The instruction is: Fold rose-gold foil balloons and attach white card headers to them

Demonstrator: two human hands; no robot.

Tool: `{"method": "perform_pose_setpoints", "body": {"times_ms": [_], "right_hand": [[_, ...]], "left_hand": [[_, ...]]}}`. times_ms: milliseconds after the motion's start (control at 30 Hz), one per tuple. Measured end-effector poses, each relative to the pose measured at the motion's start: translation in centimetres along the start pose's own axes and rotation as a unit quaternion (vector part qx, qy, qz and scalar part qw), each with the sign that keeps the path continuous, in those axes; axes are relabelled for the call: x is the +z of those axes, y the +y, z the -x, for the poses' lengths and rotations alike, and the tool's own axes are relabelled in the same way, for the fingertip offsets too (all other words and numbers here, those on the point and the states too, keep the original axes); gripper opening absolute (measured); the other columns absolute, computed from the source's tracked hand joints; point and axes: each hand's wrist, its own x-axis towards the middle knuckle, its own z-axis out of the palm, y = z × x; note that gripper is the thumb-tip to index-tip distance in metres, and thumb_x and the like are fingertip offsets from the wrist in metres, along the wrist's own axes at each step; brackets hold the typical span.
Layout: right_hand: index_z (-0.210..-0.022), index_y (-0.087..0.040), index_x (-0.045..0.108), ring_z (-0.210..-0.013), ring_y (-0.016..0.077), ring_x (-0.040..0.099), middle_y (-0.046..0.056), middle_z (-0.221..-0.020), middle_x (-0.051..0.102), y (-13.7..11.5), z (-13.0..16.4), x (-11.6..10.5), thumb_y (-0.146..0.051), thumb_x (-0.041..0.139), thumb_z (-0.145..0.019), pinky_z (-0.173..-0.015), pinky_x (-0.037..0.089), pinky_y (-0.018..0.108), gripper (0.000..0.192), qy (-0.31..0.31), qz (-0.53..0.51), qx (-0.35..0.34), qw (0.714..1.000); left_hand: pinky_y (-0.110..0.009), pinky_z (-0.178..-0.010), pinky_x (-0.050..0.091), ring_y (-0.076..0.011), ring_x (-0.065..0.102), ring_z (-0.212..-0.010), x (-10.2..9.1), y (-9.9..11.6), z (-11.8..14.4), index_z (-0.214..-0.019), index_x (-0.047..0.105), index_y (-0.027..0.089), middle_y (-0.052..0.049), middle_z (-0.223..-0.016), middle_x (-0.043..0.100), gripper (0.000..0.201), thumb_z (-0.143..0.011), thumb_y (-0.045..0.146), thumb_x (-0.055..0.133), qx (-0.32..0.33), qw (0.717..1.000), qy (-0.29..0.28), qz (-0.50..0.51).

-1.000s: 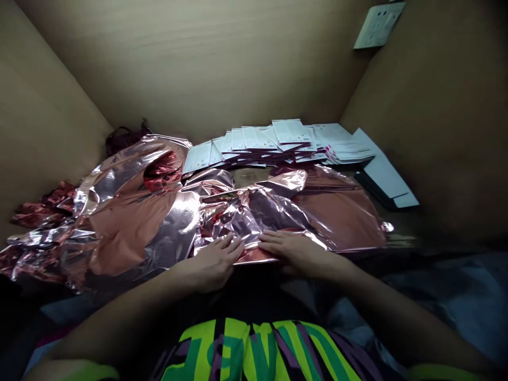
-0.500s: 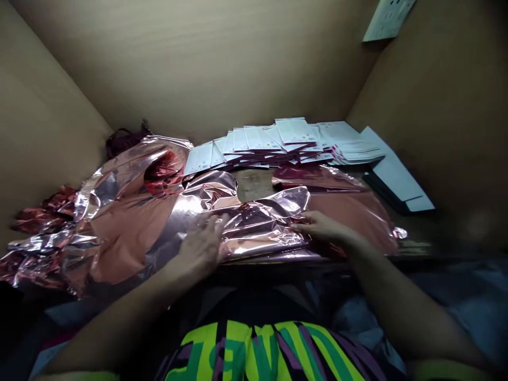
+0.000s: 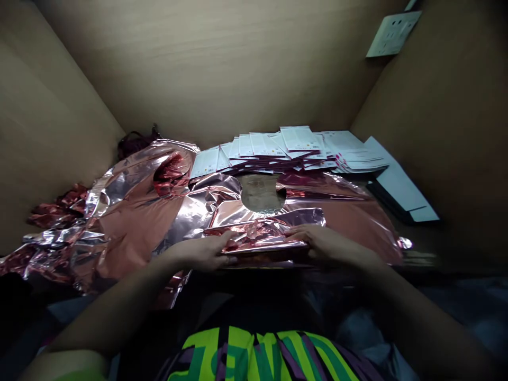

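A flat, uninflated rose-gold foil balloon (image 3: pixel 343 211) with rounded cut-outs lies across the table. Its near edge is turned over into a creased strip (image 3: pixel 264 230) in front of me. My left hand (image 3: pixel 208 251) is closed on the left end of this strip, thumb on top and fingers at the front edge. My right hand (image 3: pixel 317 241) grips the right end, its fingertips over the foil and the thumb hidden. More shiny foil (image 3: pixel 135 211) spreads out to the left, and a corner of it hangs over the table edge below my left wrist.
Overlapping white printed packets (image 3: pixel 262 145) line the back. Beside them are a white card stack (image 3: pixel 353 151) and a white strip (image 3: pixel 405 180) over something dark. Crumpled foil (image 3: pixel 59 209) lies far left. Board walls (image 3: pixel 238 63) enclose three sides; a socket plate (image 3: pixel 392 34) is upper right.
My left hand has gone from lying spread on the foil to gripping the strip's end. The near strip is folded over further and narrower. The view has tilted up slightly.
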Motion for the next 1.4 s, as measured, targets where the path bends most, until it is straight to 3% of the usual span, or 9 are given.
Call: {"method": "perform_pose_setpoints", "body": {"times_ms": [100,200,367,433,567,800,1133,1233,1400], "right_hand": [[-0.133,-0.029,0.062,-0.134,0.027,0.049,0.004,-0.147,0.05,1.3,0.0,1.1,-0.002,0.049,-0.059,-0.108,0.041,0.042,0.08,-0.016,0.0,-0.038,0.999],[-0.141,-0.029,0.053,-0.143,0.0297,0.036,0.007,-0.153,0.04,1.7,0.4,1.9,-0.001,0.049,-0.056,-0.114,0.028,0.054,0.089,-0.013,0.003,-0.032,0.999],[-0.104,-0.023,0.076,-0.106,0.0282,0.066,0.007,-0.11,0.073,3.1,-0.3,-1.4,-0.027,0.055,-0.083,-0.092,0.049,0.037,0.03,-0.074,-0.161,0.024,0.984],[-0.097,-0.018,0.076,-0.085,0.0247,0.067,0.007,-0.093,0.074,4.0,-1.3,-2.8,-0.05,0.058,-0.084,-0.075,0.051,0.031,0.039,-0.049,-0.226,0.074,0.97],[-0.107,-0.018,0.073,-0.08,0.021,0.063,0.005,-0.095,0.072,5.5,-2.9,-2.4,-0.059,0.061,-0.08,-0.07,0.049,0.028,0.051,0.016,-0.26,0.159,0.952],[-0.105,-0.02,0.07,-0.078,0.0206,0.063,0.005,-0.087,0.073,5.4,-3.7,0.1,-0.035,0.052,-0.089,-0.071,0.047,0.027,0.028,0.094,-0.133,0.217,0.962],[-0.124,-0.012,0.061,-0.113,0.036,0.059,0.021,-0.12,0.065,0.5,-4.0,-0.5,-0.059,0.033,-0.096,-0.094,0.044,0.047,0.061,0.155,-0.017,0.384,0.91],[-0.145,-0.012,0.045,-0.138,0.0369,0.037,0.021,-0.147,0.046,-1.5,-5.0,1.8,-0.06,0.036,-0.095,-0.113,0.023,0.056,0.069,0.233,0.108,0.317,0.913],[-0.153,-0.021,0.033,-0.15,0.0325,0.015,0.012,-0.162,0.021,-1.9,-6.2,5.0,-0.063,0.026,-0.096,-0.12,0.01,0.054,0.071,0.113,0.088,0.17,0.975]], "left_hand": [[-0.04,-0.113,0.036,-0.0339,0.03,-0.145,0.7,0.6,-1.0,-0.157,0.003,0.011,-0.022,-0.16,0.021,0.113,-0.075,0.049,0.072,0.009,0.994,0.091,-0.052],[-0.043,-0.121,0.021,-0.0305,0.004,-0.151,1.5,1.1,-2.8,-0.157,0.006,0.016,-0.014,-0.164,0.001,0.099,-0.079,0.03,0.065,0.11,0.983,0.07,-0.13],[-0.035,-0.11,0.037,-0.025,0.045,-0.136,-0.1,0.3,-5.4,-0.136,0.054,0.022,-0.008,-0.142,0.054,0.046,-0.094,0.036,0.044,0.127,0.99,-0.053,0.008],[-0.029,-0.092,0.046,-0.0226,0.062,-0.109,-1.5,-0.5,-6.0,-0.117,0.066,0.022,-0.004,-0.109,0.071,0.04,-0.094,0.045,0.043,0.069,0.992,-0.061,0.084],[-0.024,-0.068,0.041,-0.0166,0.057,-0.074,-3.1,-1.9,-7.1,-0.091,0.068,0.018,0.001,-0.075,0.064,0.045,-0.091,0.055,0.044,-0.048,0.995,-0.026,0.08],[-0.033,-0.071,0.039,-0.0283,0.063,-0.088,-1.3,-1.6,-7.2,-0.104,0.063,0.012,-0.016,-0.094,0.068,0.043,-0.096,0.045,0.036,-0.169,0.971,0.122,-0.114],[-0.026,-0.059,0.032,-0.0198,0.058,-0.073,-0.2,-4.8,-5.0,-0.078,0.06,0.021,-0.002,-0.075,0.064,0.052,-0.077,0.073,0.057,-0.115,0.986,0.106,-0.061],[-0.026,-0.059,0.032,-0.0184,0.057,-0.072,0.7,-4.7,-5.8,-0.08,0.061,0.021,-0.001,-0.075,0.064,0.045,-0.077,0.066,0.061,-0.11,0.985,0.119,-0.057],[-0.025,-0.056,0.032,-0.0186,0.06,-0.07,0.7,-4.2,-4.8,-0.079,0.061,0.02,-0.002,-0.076,0.065,0.05,-0.076,0.07,0.06,-0.115,0.989,0.047,-0.077]]}}
